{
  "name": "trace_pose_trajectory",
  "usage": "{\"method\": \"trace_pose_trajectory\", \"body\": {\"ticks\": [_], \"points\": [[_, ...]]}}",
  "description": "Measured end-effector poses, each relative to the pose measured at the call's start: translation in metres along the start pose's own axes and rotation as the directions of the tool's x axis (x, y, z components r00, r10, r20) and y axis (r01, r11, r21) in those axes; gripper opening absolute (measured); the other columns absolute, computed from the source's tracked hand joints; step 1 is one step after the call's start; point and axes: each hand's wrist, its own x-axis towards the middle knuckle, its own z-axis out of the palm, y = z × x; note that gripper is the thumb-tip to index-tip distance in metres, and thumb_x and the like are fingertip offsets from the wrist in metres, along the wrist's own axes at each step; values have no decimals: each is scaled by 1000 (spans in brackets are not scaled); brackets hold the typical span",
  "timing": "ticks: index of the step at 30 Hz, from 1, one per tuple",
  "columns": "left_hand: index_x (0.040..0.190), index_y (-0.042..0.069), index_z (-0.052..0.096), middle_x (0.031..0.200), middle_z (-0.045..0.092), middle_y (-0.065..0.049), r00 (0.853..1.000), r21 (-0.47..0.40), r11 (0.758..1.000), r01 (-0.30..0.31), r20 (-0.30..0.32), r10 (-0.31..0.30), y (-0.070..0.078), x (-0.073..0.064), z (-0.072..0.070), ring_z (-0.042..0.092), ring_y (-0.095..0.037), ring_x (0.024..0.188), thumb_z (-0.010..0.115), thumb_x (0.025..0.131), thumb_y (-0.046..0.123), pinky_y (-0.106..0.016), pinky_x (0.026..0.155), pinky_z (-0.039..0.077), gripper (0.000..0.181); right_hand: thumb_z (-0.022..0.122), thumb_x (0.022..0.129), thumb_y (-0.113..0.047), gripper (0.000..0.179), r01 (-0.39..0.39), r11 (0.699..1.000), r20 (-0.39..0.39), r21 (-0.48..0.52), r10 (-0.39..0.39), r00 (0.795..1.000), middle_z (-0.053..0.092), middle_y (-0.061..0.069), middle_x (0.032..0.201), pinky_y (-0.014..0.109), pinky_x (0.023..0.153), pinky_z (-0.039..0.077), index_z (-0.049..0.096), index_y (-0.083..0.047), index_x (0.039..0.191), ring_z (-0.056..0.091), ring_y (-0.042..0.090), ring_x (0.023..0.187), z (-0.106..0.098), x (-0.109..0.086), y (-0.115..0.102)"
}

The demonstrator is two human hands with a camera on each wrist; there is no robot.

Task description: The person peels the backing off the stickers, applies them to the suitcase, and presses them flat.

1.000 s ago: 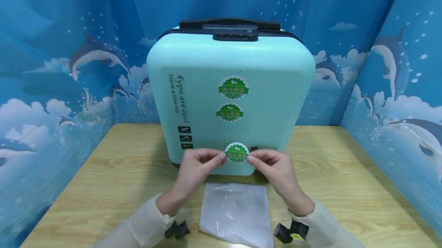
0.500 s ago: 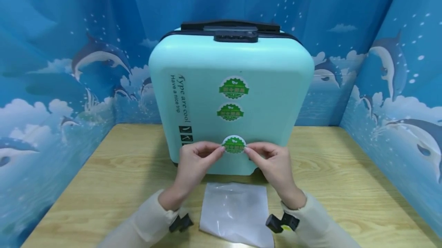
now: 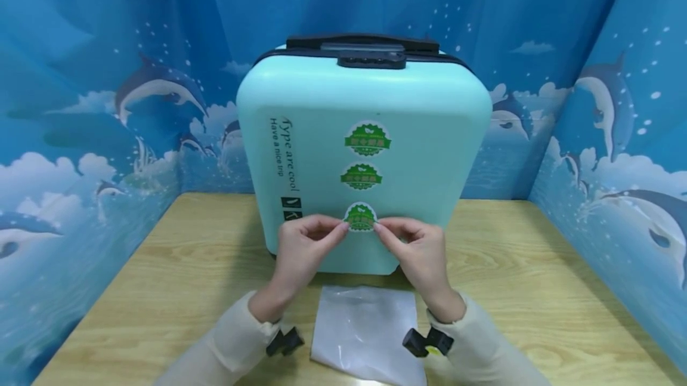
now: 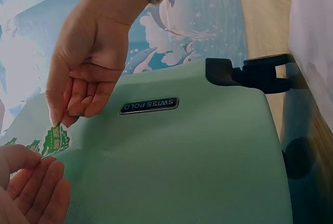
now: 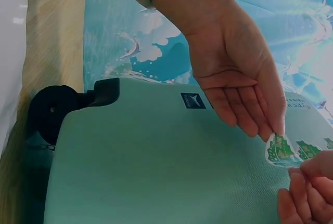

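Note:
A round green-and-white sticker is pinched by both hands at its left and right edges, against or just in front of the suitcase. My left hand holds the left edge with thumb and index finger; my right hand holds the opposite edge likewise. Behind them stands a mint-green suitcase. Higher on its face are two similar green stickers, an upper one and a lower one. The left wrist view shows the held sticker curving slightly; whether its back touches the shell cannot be told.
On the wooden table, a glossy whitish sheet or bag lies in front of the suitcase. Blue dolphin-print curtains enclose the back and sides. Low on the shell sits a SWISS POLO badge; a suitcase wheel shows nearby.
Both hands have moved the pinched sticker upward and slightly left, closer beneath the lower of the two other stickers. The suitcase and the sheet stay in place.

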Motion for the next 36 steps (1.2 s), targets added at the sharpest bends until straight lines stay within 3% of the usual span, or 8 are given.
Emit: {"method": "trace_pose_trajectory", "body": {"ticks": [22,36], "points": [[84,6,75,79,73,-4,998,14,998,-66,-21,66,-2,9,-2,68,-11,67,73,83,16,-28,61,57,10,74,80,-6,6,81,996,-29,-44,-82,996,72,9,73,18,48,48,74,0,84,64,13,57,10,7,1],[86,7,75,78,73,-2,1000,15,1000,-27,-10,27,-4,10,-2,68,-11,68,72,84,16,-28,62,57,10,72,82,-3,6,92,993,-12,-69,-93,996,69,11,67,19,49,49,73,3,84,64,24,55,10,9,1]]}}
